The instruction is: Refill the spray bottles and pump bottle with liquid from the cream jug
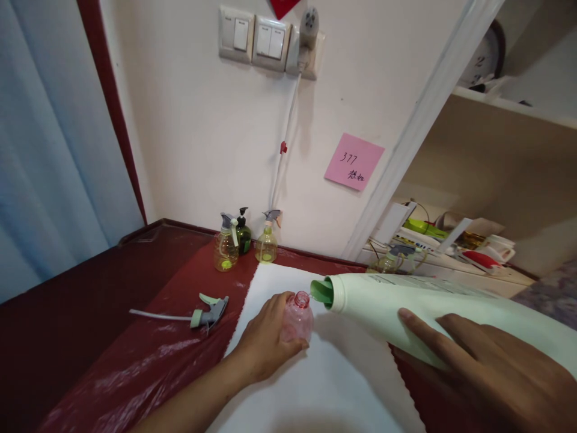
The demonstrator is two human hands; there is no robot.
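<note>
My left hand (264, 340) is wrapped round a small pink clear bottle (298, 319) that stands open-topped on a white cloth (324, 385). My right hand (478, 361) grips a large pale green jug (433, 310), tipped on its side. The jug's green spout (321, 291) sits just above and right of the pink bottle's mouth. A loose grey and green spray head with its long tube (198, 314) lies on the red cover to the left of my left hand.
Two yellow spray bottles (225, 243) (267, 239) and a dark green pump bottle (244, 231) stand by the wall. Another spray bottle (394, 258) stands behind the jug. The shelf (451, 240) at right holds clutter. A cable (283, 150) hangs from the socket.
</note>
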